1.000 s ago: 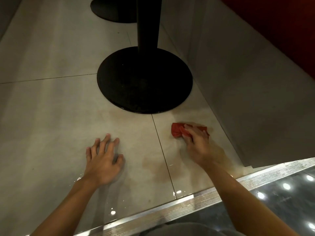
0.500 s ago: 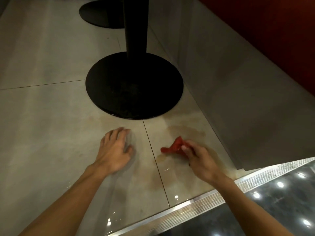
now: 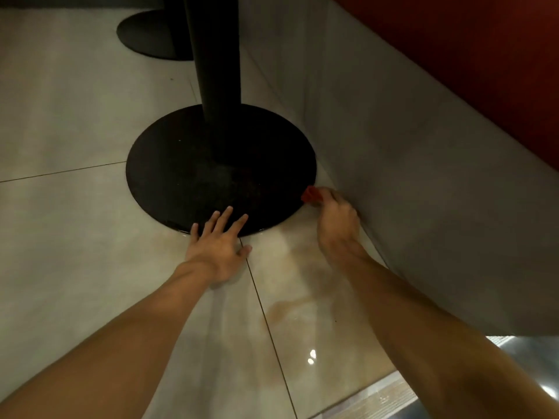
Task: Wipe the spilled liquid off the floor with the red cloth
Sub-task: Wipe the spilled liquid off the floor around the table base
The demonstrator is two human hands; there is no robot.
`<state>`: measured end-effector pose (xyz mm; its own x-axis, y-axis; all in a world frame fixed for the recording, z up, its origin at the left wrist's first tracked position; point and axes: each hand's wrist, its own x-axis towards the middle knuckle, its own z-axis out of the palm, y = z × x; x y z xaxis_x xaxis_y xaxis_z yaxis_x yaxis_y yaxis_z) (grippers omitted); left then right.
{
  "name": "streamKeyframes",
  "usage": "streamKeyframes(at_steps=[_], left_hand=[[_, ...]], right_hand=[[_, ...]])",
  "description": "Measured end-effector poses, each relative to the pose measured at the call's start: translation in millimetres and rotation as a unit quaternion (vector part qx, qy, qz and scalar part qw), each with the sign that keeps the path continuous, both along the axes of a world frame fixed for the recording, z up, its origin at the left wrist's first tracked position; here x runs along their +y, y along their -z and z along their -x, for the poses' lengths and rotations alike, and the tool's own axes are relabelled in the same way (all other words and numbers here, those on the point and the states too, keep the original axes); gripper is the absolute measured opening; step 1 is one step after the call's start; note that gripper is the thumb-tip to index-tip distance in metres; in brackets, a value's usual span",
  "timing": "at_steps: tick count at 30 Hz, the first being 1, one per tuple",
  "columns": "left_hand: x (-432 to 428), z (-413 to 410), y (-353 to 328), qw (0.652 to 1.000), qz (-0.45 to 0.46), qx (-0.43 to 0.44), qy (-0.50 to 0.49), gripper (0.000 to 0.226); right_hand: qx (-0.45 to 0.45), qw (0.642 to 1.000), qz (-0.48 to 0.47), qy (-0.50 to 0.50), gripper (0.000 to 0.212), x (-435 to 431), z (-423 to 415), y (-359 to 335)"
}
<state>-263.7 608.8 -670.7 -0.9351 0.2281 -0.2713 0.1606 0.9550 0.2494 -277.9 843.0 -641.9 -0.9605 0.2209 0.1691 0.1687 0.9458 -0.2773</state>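
Right hand (image 3: 335,225), fingers pinching red cloth (image 3: 311,195), is advancing past the spilled liquid (image 3: 290,309) to the black base (image 3: 187,182); left hand (image 3: 217,246), fingers spread, is following

no readable text, labels, brands or nos. anywhere in view

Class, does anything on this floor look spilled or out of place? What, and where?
Yes: a brownish spill smears the pale floor tile between the black table base and the grey wall, beside the right hand gripping the red cloth.
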Motion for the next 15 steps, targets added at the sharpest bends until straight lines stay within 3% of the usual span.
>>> streamKeyframes(at_steps=[3,7,15], left_hand=[[1,1,-3,1.000,0.000,-0.008,-0.002,0.067],[0,0,-2,1.000,0.004,-0.001,0.002,0.066],[1,0,-3,1.000,0.002,0.001,0.005,0.067]], right_hand=[[-0.077,0.996,-0.026,0.049,0.044,-14,11,16],[-0.083,0.990,0.001,0.118,0.049,-31,16,28],[-0.064,0.997,0.044,0.017,0.052,-45,-14,24]])
